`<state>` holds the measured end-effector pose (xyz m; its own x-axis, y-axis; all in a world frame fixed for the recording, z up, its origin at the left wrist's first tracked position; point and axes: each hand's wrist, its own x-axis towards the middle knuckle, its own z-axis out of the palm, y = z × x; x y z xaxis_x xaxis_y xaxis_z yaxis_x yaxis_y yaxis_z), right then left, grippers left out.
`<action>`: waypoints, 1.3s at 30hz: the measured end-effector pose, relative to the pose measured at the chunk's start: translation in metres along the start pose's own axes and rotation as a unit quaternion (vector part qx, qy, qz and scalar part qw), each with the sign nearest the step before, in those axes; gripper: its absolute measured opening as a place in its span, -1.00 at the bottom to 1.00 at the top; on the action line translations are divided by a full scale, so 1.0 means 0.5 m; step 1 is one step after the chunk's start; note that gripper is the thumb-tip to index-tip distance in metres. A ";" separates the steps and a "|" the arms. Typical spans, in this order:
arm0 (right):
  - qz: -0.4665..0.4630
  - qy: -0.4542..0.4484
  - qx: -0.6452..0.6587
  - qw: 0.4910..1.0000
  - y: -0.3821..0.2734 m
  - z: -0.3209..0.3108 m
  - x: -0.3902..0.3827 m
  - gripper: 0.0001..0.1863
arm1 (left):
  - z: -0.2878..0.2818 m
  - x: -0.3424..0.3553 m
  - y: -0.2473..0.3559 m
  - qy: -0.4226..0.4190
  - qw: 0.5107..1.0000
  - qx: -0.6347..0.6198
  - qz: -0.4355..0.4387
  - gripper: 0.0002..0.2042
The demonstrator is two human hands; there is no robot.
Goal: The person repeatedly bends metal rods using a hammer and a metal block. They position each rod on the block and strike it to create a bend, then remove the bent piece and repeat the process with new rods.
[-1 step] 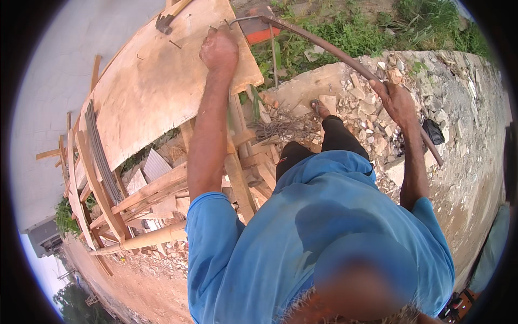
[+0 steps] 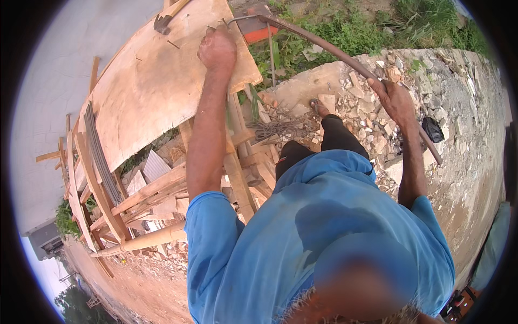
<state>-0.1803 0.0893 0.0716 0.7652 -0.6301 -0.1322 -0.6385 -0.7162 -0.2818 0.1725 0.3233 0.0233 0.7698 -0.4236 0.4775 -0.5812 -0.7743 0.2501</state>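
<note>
My left hand (image 2: 217,49) is closed in a fist on the far right part of a worn wooden board (image 2: 145,92), and what its fingers hold is hidden. Nails stick up just beyond the fist, and others stand farther left on the board. From beside these nails a thin grey metal rod (image 2: 241,19) curves away to the right and meets the end of a long brown metal pipe (image 2: 324,47). My right hand (image 2: 396,102) grips this pipe near its lower end, over the rubble. A hammer (image 2: 162,24) lies at the board's far edge.
Wooden beams (image 2: 156,186) form a frame under the board. A bundle of grey rods (image 2: 100,154) leans at the left. Broken rubble (image 2: 367,110) covers the ground by my feet, with a black plastic bag (image 2: 433,129) to the right. Green plants (image 2: 350,35) grow beyond.
</note>
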 end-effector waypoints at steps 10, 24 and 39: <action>-0.010 -0.044 0.042 0.998 0.008 -0.008 0.021 -0.23 | -0.002 0.013 0.002 -0.014 1.000 -0.007 -0.023 -0.75; -0.144 -0.210 0.504 0.825 -0.186 0.174 0.316 -0.53 | -0.053 0.073 -0.022 -0.220 0.907 -0.276 -0.229 -0.75; -0.124 -0.310 0.613 0.716 -0.345 0.013 0.434 -0.68 | -0.132 0.082 0.054 -0.007 0.826 -0.468 -0.314 -0.78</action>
<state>0.0966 0.0782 0.0851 0.9747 -0.0037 -0.2234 -0.2149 0.2574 -0.9421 0.1708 0.3160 0.1051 0.9963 -0.0861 -0.0019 -0.0105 -0.1436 0.9896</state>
